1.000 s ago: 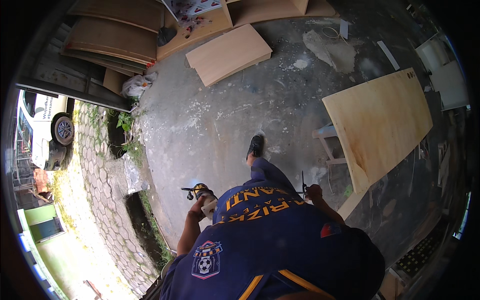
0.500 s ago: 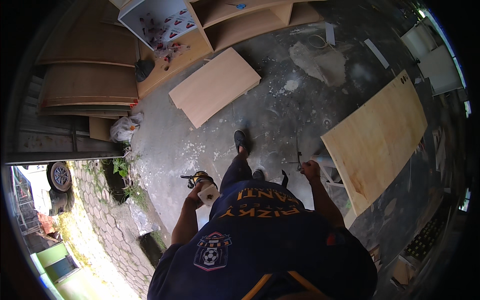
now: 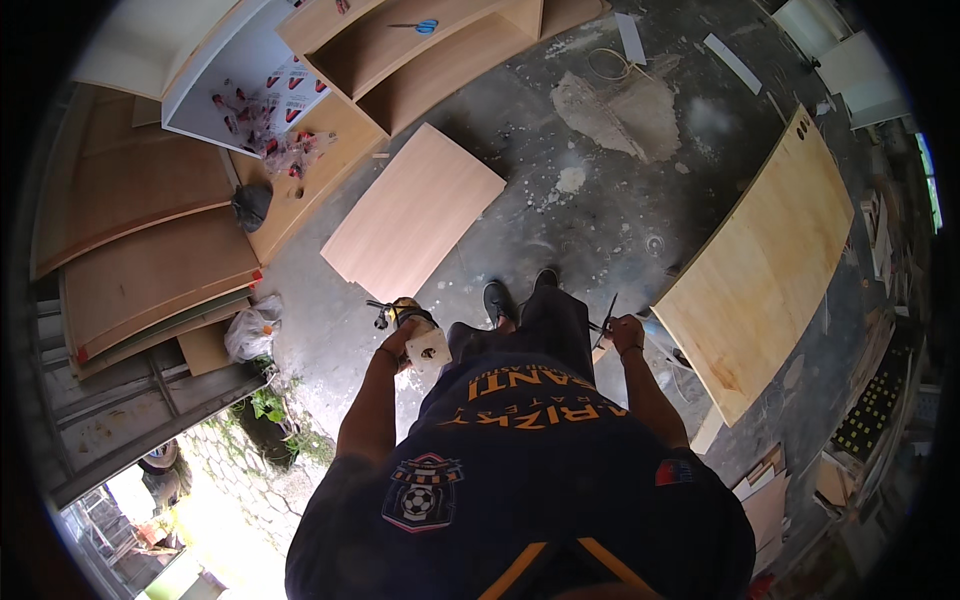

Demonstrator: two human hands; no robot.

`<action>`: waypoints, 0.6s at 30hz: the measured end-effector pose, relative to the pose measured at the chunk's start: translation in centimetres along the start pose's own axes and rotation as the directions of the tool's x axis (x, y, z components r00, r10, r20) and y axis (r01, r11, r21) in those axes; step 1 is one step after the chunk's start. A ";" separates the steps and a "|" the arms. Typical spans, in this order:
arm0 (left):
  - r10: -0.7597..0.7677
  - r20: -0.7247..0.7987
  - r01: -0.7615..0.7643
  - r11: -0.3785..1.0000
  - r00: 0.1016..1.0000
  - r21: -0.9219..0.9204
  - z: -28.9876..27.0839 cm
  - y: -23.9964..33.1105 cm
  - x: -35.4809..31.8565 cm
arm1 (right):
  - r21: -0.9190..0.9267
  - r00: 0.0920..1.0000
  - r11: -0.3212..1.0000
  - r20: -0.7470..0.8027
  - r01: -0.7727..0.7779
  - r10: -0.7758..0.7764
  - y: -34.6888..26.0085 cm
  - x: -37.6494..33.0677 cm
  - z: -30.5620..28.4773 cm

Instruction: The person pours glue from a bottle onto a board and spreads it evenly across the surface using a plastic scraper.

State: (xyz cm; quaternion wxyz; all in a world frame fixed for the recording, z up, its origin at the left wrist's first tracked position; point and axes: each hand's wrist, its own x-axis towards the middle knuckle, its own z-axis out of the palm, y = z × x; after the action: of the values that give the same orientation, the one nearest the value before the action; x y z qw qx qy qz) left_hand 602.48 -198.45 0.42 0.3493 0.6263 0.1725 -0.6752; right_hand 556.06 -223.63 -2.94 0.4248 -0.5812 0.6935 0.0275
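Two hand-held items are carried above the concrete floor point(image 3: 600, 200). The larger, a yellow-and-black power tool point(image 3: 405, 318), is gripped in the closed left hand point(image 3: 400, 345); judged heavy, rigid, best held by its body. The right hand point(image 3: 628, 330) pinches a thin dark rod-like tool point(image 3: 608, 312), apparently light and stiff.

A pale tan plywood panel point(image 3: 413, 211) lies on mottled grey concrete floor point(image 3: 560, 240), a yellower plywood sheet point(image 3: 765, 265) at right, black shoes point(image 3: 498, 300), a navy shirt point(image 3: 520, 470) with orange stripes, and a yellow-and-black power tool point(image 3: 400, 312).
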 end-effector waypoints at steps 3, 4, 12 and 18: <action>0.038 -0.078 -0.010 0.946 0.996 0.324 6.5 6.8 0.0 | 0.126 0.995 0.991 -0.083 -0.043 0.053 3.2 5.5 3.5; 0.043 -0.086 -0.004 0.911 0.995 0.412 8.2 8.5 0.4 | 0.110 0.992 0.993 -0.113 -0.046 0.059 3.3 7.1 4.4; 0.013 -0.124 0.087 0.640 0.992 0.763 17.0 13.2 13.1 | -0.284 0.998 0.957 0.063 0.048 -0.031 -2.2 21.9 10.1; 0.062 0.020 -0.049 0.501 0.998 0.864 22.3 12.5 28.1 | -0.258 0.997 0.963 -0.009 0.074 -0.079 -0.9 34.9 13.7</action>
State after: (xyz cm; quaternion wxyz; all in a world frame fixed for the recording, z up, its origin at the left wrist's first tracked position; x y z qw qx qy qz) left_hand 595.74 -229.27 -20.68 0.0111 0.7268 -0.2047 -0.6555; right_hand 565.68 -243.95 -32.94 0.3398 -0.6579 0.6653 0.0955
